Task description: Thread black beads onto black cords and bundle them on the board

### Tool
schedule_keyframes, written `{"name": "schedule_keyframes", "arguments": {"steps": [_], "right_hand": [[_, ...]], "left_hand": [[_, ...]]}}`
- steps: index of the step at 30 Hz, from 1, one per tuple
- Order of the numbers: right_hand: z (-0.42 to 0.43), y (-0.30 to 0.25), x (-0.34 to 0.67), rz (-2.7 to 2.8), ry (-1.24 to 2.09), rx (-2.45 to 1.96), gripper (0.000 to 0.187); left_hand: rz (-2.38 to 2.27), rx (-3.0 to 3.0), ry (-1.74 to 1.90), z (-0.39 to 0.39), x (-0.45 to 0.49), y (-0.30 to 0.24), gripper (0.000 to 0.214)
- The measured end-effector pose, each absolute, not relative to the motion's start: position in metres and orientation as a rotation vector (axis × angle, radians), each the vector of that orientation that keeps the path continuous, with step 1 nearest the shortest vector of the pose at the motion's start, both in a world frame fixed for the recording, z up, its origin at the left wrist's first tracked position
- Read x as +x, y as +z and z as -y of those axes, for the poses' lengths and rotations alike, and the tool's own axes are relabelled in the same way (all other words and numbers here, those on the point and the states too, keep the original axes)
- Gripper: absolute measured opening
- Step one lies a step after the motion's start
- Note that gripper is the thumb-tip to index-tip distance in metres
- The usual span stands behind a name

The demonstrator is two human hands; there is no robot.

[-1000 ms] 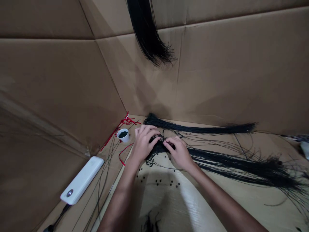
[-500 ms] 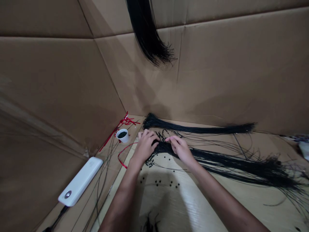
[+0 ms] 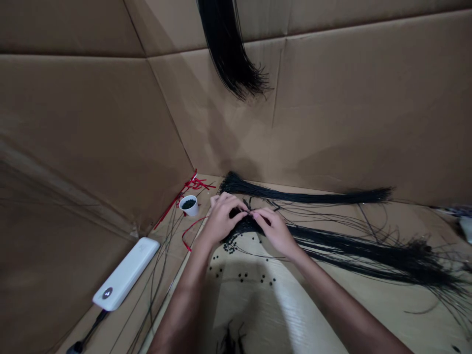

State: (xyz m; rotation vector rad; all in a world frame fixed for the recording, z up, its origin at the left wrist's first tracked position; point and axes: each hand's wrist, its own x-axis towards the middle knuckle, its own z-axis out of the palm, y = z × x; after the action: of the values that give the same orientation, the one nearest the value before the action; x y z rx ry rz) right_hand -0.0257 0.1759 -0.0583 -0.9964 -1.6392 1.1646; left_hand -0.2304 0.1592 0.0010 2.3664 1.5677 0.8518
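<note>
My left hand (image 3: 223, 216) bends over the end of a bundle of thin black wires (image 3: 332, 246) that lies across the pale board (image 3: 254, 305). Its thumb and index finger are pinched together. My right hand (image 3: 273, 230) meets it from the other side, thumb and forefinger also closed in a pinch. Between the fingertips a short thin dark wire end seems to be held; its detail is too small to see. Small black beads (image 3: 241, 278) are scattered on the board below and beside my left hand.
A white cup (image 3: 189, 206) of black beads stands left, near red ribbon scraps (image 3: 197, 184). Behind lies a second wire bundle (image 3: 306, 195); another bundle (image 3: 228, 49) hangs above. A white power bank (image 3: 127, 273) with a cable lies by the cardboard wall (image 3: 73, 128).
My two hands have come together, fingertip to fingertip, over the bundle. The right fingers moved left, and the left thumb and forefinger reached right into a pinch. The view shifted slightly.
</note>
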Motion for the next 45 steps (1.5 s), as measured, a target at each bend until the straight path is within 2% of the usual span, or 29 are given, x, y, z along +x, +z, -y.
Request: {"name": "schedule_keyframes", "arguments": {"steps": [5,9,13,23,33,37,41,45], "right_hand": [[-0.176,-0.063,-0.025,1.625,1.200,-1.030,0.039],[-0.182,-0.070,-0.024,1.524,1.243,-1.071,0.041],[-0.185,-0.076,-0.025,1.445,1.326,-1.087,0.044],[-0.185,-0.075,-0.026,1.487,1.273,-1.089,0.046],[-0.176,-0.053,-0.024,1.638,1.000,-1.059,0.028],[-0.173,-0.054,-0.027,1.682,1.077,-1.035,0.026],[-0.179,-0.062,-0.024,1.602,1.141,-1.080,0.030],[-0.185,-0.067,-0.021,1.498,1.198,-1.077,0.032]], "left_hand": [[-1.819,2.291,0.964,-0.162,-0.228,-0.012,0.021],[-1.932,2.307,0.725,-0.164,-0.235,-0.025,0.016],[-1.880,2.345,0.623,-0.164,-0.237,-0.028,0.027],[-1.883,2.317,0.659,-0.166,-0.244,-0.027,0.011],[-1.627,2.239,0.824,-0.159,-0.234,0.015,0.009],[-1.619,2.208,0.921,-0.160,-0.233,0.016,0.013],[-1.801,2.149,0.793,-0.161,-0.242,0.001,0.031],[-1.801,2.221,0.639,-0.161,-0.246,-0.011,0.014]]}}
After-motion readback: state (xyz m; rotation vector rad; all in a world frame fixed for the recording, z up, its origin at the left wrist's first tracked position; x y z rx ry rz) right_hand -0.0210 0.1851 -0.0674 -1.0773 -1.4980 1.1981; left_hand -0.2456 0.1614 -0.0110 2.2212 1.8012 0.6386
